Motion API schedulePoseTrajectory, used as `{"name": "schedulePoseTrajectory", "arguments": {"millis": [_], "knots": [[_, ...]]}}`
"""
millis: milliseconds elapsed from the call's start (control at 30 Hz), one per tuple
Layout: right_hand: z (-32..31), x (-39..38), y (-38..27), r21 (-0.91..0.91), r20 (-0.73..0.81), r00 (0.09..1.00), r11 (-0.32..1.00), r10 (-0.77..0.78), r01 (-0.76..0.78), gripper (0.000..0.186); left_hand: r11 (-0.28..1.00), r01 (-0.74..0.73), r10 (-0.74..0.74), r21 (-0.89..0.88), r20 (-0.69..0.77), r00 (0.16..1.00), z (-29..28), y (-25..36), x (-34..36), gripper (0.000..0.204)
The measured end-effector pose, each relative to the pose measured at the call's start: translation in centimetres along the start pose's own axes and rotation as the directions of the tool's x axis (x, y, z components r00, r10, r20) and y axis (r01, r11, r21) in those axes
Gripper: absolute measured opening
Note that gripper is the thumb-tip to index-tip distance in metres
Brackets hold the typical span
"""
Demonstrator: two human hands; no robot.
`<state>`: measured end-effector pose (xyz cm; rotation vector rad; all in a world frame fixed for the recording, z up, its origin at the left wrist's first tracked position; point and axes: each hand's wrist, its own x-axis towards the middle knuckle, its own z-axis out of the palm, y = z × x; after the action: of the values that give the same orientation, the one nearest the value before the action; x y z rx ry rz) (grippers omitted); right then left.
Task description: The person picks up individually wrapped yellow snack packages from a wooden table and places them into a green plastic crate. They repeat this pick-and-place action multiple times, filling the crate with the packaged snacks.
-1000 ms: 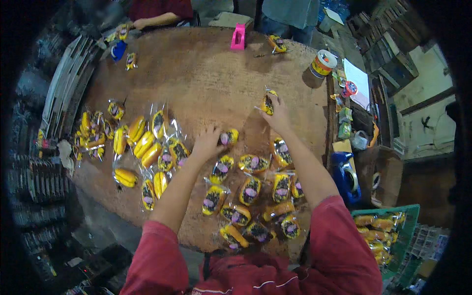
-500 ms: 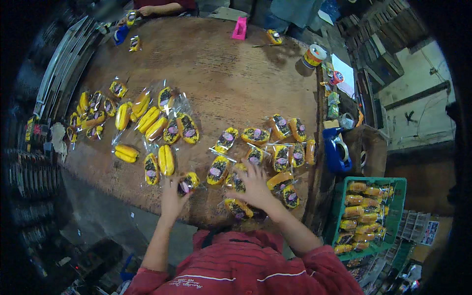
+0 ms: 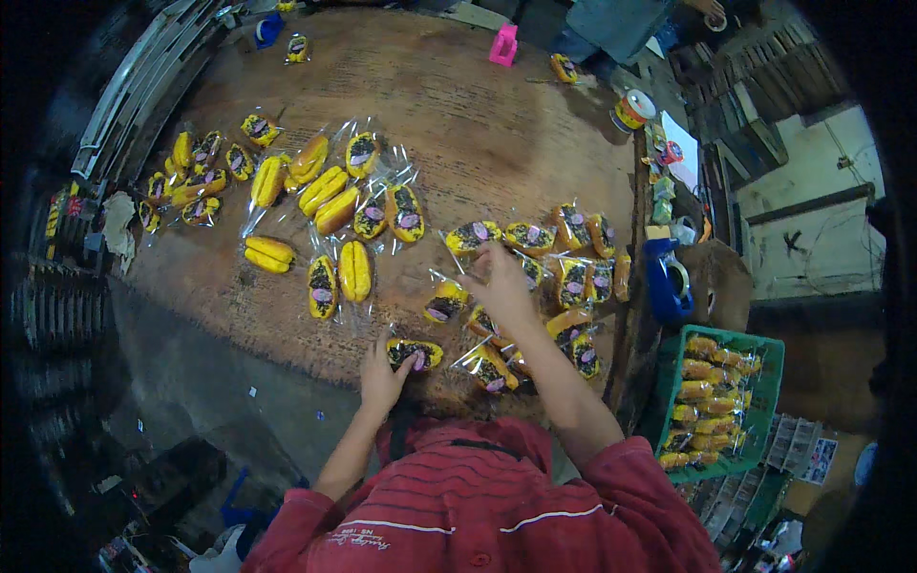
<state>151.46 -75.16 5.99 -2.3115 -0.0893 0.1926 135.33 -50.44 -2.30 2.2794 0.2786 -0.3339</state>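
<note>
On the wooden table (image 3: 191, 286), my left hand (image 3: 383, 372) grips a bagged yellow bun (image 3: 418, 355) with dark topping and a pink label, near the front edge. My right hand (image 3: 500, 285) is farther forward and right, fingers apart, fingertips at another topped, bagged bun (image 3: 466, 239). Several similar buns (image 3: 575, 277) lie around it on the right. To the left lie plain yellow buns (image 3: 354, 270) in clear bags and a cluster of topped ones (image 3: 196, 186).
A green crate (image 3: 673, 401) of bagged buns stands right of my body. A blue tape dispenser (image 3: 667, 291), round tub (image 3: 633, 110) and papers (image 3: 678, 143) line the right edge. A pink holder (image 3: 503, 43) and another person (image 3: 611, 29) are at the far side.
My hands first came back toward me; since then my right hand has moved forward to a bun, while my left stays on one near the front edge. The view has shifted.
</note>
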Motion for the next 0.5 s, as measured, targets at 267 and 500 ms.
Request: {"name": "schedulePoseTrajectory", "arguments": {"millis": [267, 500], "knots": [[-7.9, -15.1, 6.3, 0.042, 0.067, 0.973, 0.974, 0.221, -0.224, 0.023, 0.882, 0.292, -0.188, -0.371, 0.291, 0.938, -1.5, 0.8, 0.4, 0.071], [-8.7, -25.1, 14.4, 0.144, -0.125, 0.893, 0.899, 0.431, -0.414, 0.017, 0.746, 0.304, 0.007, -0.592, 0.464, 0.886, -1.2, 7.3, -2.6, 0.056]]}}
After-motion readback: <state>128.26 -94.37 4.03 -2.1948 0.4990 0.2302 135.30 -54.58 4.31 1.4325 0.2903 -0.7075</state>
